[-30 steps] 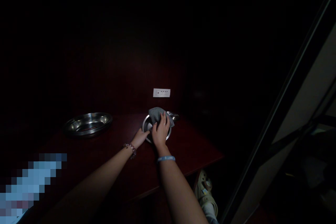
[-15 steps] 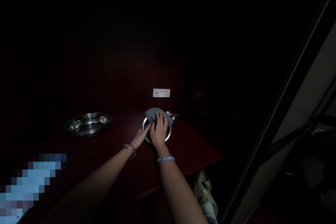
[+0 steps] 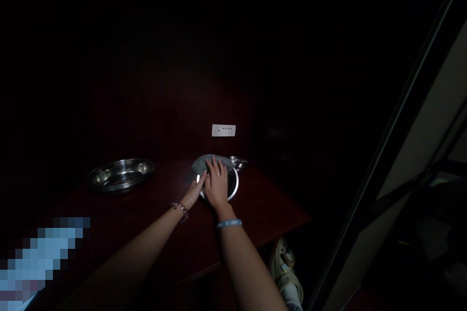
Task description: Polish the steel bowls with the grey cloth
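Note:
A round steel plate [image 3: 235, 189] with a bright rim is tilted up toward me above the dark red table. My left hand [image 3: 191, 195] grips it at the left edge, thumb on the rim; the other fingers are hidden behind it. Across the plate's upper part lies a grey cloth [image 3: 200, 163], partly hanging over the rim. My right hand [image 3: 217, 185] holds this cloth against the plate, its fingers pointing away from me over the fabric. Part of the plate's face is hidden under the hand and cloth.
Several nested steel plates [image 3: 122, 185] stand on the table [image 3: 270, 204] to the left. Behind the held plate is another steel dish [image 3: 240, 162]. A white socket panel [image 3: 224, 130] is on the dark wall. A clog-shod foot [image 3: 284, 265] shows below the table's right edge.
My right hand and the cloth have slid left across the plate, uncovering more of its right side. My left hand still grips the left edge.

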A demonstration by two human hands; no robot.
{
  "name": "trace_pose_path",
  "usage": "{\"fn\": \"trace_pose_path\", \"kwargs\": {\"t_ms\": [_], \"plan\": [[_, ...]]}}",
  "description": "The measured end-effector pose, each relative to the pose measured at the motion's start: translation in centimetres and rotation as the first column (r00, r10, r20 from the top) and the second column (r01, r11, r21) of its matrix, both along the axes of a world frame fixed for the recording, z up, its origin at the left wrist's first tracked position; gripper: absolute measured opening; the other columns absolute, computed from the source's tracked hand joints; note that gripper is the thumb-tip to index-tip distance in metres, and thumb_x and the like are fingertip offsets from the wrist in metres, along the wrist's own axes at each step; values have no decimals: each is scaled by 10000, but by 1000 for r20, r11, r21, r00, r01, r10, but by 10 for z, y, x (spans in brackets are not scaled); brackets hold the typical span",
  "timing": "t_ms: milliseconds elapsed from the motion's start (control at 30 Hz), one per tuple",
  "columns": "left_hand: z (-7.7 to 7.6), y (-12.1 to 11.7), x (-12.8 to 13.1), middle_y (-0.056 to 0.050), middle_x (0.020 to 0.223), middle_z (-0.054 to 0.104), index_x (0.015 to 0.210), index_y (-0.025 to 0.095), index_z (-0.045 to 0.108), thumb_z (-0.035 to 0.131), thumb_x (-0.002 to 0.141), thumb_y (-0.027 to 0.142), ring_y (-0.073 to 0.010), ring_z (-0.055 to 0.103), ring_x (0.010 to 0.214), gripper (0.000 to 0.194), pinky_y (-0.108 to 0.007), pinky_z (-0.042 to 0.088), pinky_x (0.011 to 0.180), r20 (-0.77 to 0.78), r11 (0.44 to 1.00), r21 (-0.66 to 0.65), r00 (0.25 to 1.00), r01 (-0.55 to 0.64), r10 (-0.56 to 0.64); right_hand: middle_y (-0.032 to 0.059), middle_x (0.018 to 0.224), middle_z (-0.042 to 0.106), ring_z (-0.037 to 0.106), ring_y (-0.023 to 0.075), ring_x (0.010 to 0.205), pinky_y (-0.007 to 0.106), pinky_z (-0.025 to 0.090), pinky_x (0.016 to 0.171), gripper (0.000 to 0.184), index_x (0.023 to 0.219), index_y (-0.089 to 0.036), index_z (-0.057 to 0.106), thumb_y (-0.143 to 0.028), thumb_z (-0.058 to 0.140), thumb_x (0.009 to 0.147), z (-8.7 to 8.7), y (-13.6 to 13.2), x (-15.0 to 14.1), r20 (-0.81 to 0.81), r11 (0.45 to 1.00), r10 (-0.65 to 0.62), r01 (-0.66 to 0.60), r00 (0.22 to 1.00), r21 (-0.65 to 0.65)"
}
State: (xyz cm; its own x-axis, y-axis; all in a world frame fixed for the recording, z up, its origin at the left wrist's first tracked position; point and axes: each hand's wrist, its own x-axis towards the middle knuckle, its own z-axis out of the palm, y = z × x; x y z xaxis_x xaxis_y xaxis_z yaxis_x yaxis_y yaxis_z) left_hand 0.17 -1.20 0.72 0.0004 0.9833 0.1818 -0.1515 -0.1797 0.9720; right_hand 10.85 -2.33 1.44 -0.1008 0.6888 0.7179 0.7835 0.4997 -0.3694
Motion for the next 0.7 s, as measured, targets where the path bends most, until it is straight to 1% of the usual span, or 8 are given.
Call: {"fn": "trace_pose_path", "kwargs": {"t_ms": [100,233,367,467,567,633,700], "plan": [[1,0,1,-190,1315,772,1208,161,775,606,986,381,-323,494,1533,356,-442,388,1247,-18,1000,-14,1000,0,0,84,1724,426,320,279,1623,536,223,1341,585,1594,-191,520,-153,417,1019,0,0,0,-4,1000,-7,7,1000,-17],[4,-3,1,-191,1336,763,1204,152,772,586,983,407,-325,575,1464,385,-427,389,1245,-52,1000,13,998,22,-21,79,1724,424,332,270,1620,529,235,1338,595,1592,-205,525,-143,425,1008,0,1,0,2,1000,-22,22,1000,-10],[8,-7,0,-188,1339,763,1181,157,771,590,978,429,-323,589,1448,385,-399,396,1239,-92,1000,21,996,21,-19,79,1718,436,337,265,1617,514,246,1333,612,1592,-212,526,-139,428,993,1,2,1,18,999,-54,54,998,-4],[7,-6,0,-195,1269,787,1152,146,766,627,960,428,-329,644,1386,368,-402,430,1215,-82,1000,-6,997,12,-12,80,1731,412,328,276,1618,516,229,1334,629,1606,-212,507,-159,438,984,2,3,2,14,991,-129,129,992,-20],[1,0,1,-210,1130,813,1066,116,756,722,892,411,-370,731,1237,344,-459,523,1133,-49,997,-78,999,-2,-2,99,1753,365,298,303,1628,534,197,1337,681,1626,-191,473,-166,478,946,2,3,3,-30,965,-259,257,965,-55],[-2,4,2,-215,1068,817,1002,116,749,781,837,376,-403,750,1181,310,-501,563,1082,-44,992,-119,998,-43,38,120,1751,365,287,325,1629,555,188,1334,714,1624,-172,470,-154,502,911,0,4,5,-86,946,-321,316,943,-66],[-5,9,2,-218,1071,816,984,131,746,816,806,335,-421,735,1212,280,-528,556,1094,-31,984,-145,995,-101,97,151,1725,404,320,346,1611,582,198,1325,718,1606,-157,488,-141,506,888,-2,6,8,-164,939,-343,339,925,-56]]}}
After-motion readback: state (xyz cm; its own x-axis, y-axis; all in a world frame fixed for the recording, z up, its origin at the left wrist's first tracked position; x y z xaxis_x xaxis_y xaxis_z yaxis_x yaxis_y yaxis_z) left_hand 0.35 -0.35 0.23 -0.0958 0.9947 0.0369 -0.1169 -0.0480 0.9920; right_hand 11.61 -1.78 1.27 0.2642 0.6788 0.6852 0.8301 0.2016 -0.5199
